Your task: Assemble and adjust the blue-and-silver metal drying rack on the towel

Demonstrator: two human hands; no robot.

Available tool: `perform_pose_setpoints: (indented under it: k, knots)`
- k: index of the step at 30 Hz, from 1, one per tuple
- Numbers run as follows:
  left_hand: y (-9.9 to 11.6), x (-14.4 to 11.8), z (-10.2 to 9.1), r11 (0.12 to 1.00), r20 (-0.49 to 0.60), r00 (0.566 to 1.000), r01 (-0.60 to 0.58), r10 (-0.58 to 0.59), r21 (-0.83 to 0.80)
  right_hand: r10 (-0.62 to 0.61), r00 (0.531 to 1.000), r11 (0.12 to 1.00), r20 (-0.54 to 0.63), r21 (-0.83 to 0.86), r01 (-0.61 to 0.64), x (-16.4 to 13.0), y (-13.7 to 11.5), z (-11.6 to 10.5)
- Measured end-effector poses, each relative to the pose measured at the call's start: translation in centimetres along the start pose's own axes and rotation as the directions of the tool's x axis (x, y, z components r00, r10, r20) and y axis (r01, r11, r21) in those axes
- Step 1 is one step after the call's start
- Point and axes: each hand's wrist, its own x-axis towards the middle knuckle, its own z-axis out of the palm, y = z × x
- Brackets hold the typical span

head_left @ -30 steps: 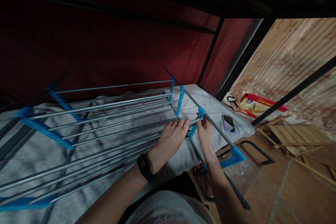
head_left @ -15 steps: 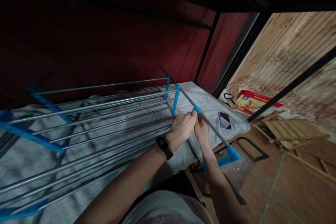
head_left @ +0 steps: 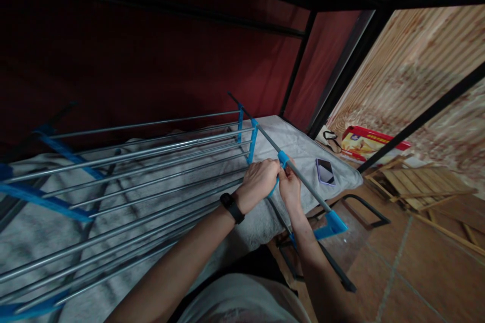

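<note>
1. The left hand (head_left: 260, 177) is curled into a closed grip on the blue connector (head_left: 282, 158) of a drying rack (head_left: 151, 161), at the rack's right end.
2. The right hand (head_left: 290, 186) meets the left at the same connector, its fingers closed around the grey side rod (head_left: 308, 186) and the blue plastic just below it; the two hands touch.
3. The drying rack lies across a grey blanket (head_left: 56, 222) on a bed, its silver rails running from the left edge to the right end, where blue brackets hold them.
4. A black wristband (head_left: 232, 207) sits on the left wrist.
5. A phone (head_left: 325, 171) with a lilac case lies face up near the bed's right corner, just beside the side rod.
6. On the floor beyond that corner lies a red and yellow box (head_left: 373, 144); its printing is too blurred to read.
7. Wooden slats (head_left: 420, 186) lie on the tiled floor to the right.
</note>
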Motion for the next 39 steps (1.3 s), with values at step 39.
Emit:
perform_pose_setpoints:
  k: [39]
  knots:
    - [-0.19,0.12,0.43,1.0,-0.042,0.999,0.013,-0.014,-0.008,0.0,1.0,0.997,-0.007,-0.073,-0.001,-1.02,-0.7,0.12]
